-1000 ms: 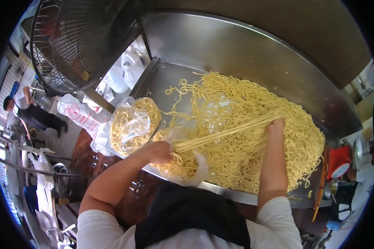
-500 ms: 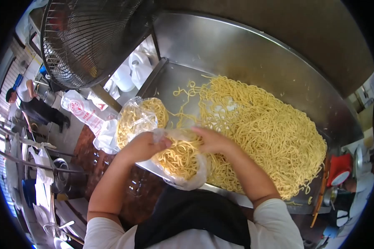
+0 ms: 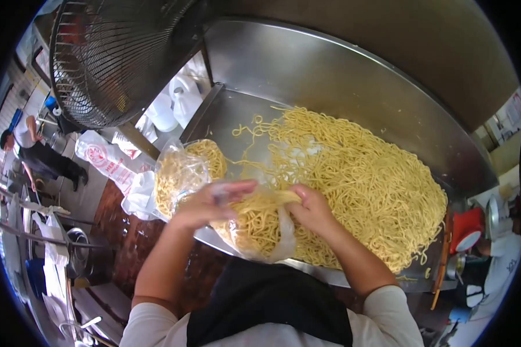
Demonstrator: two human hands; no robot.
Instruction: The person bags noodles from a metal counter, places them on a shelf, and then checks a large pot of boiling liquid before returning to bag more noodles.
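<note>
A clear plastic bag of yellow noodles [image 3: 255, 234] rests at the front edge of the metal tray [image 3: 252, 104]. Over its left side my left hand [image 3: 211, 203] is spread, fingers apart and partly blurred, touching the plastic. The fingers of my right hand [image 3: 311, 209] are closed on the bag's mouth at its upper right. Beside them to the left lie filled bags of noodles [image 3: 179, 173]. A large heap of loose noodles [image 3: 364, 191] covers the middle and right of the tray.
A large fan [image 3: 113, 63] stands at the upper left. White jugs [image 3: 185, 101] and a printed plastic bag [image 3: 107, 159] are beyond the tray's left side. A person [image 3: 37, 144] stands far left. At the right are a red scale [image 3: 466, 228] and a wooden stick [image 3: 443, 260].
My left hand has opened and its fingers have spread over the bag. My right hand has moved slightly right and closed on the bag's mouth. The view has shifted a little.
</note>
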